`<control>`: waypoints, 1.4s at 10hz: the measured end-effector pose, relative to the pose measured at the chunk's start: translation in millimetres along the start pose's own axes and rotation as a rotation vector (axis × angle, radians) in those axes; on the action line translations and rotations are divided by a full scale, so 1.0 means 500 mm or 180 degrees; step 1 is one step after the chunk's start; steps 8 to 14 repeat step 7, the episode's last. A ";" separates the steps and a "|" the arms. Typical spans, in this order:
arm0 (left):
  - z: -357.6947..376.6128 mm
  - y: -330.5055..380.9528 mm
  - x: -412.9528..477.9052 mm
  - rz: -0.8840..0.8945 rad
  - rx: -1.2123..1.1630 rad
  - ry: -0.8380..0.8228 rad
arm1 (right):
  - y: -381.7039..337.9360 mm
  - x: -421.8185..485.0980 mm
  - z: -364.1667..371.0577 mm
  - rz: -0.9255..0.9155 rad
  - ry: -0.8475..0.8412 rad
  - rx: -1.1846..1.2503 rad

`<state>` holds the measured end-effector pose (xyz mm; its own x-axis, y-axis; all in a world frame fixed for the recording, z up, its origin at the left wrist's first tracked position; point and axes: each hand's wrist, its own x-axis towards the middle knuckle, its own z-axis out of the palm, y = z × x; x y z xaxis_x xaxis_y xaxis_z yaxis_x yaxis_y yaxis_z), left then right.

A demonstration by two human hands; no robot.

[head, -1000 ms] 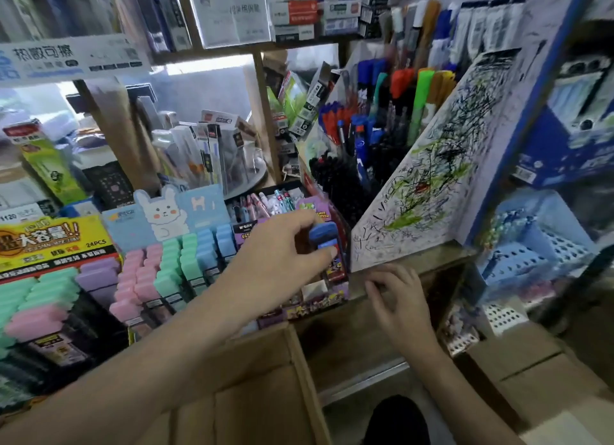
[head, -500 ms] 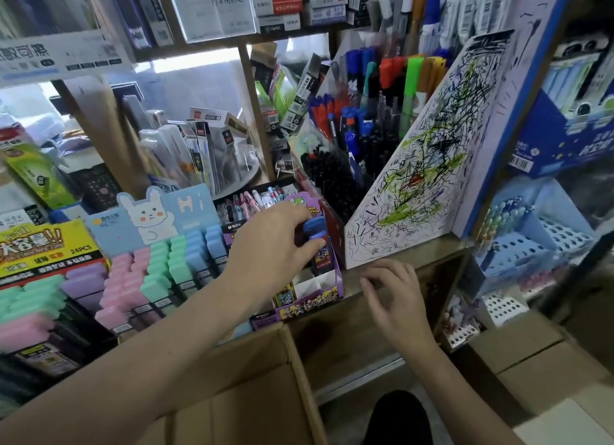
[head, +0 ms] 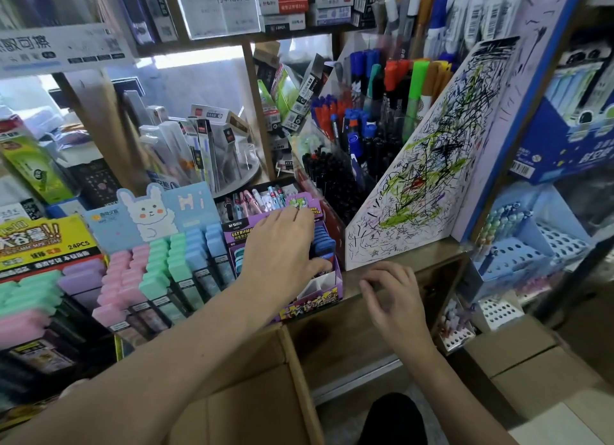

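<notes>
Shop shelf full of pens | purple box on it, blue erasers inside | left hand lies on erasers, fingers straight, slightly apart | right hand rests on shelf, fingers loosely bent, empty

Eraser display box is sitting on wooden shelf, w/ L hand lying over erasers inside. Bunny eraser rack is standing just L of it, scribble board just R, pens behind. R hand is resting at shelf edge; carton is sitting below, in front.
</notes>
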<state>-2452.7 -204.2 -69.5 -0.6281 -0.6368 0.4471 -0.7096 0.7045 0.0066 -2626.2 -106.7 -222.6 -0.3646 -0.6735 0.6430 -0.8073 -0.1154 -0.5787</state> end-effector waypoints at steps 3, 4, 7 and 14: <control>-0.018 -0.001 -0.008 0.0018 -0.0398 -0.0137 | 0.007 0.002 0.005 -0.0024 0.0034 -0.0012; -0.045 -0.017 -0.027 0.0072 -0.0836 -0.0156 | 0.005 0.004 0.003 0.0015 -0.0017 -0.0051; -0.150 -0.126 -0.213 -0.0362 -0.2106 -0.0154 | -0.012 0.003 0.000 0.0129 -0.0050 -0.0136; -0.150 -0.126 -0.213 -0.0362 -0.2106 -0.0154 | -0.012 0.003 0.000 0.0129 -0.0050 -0.0136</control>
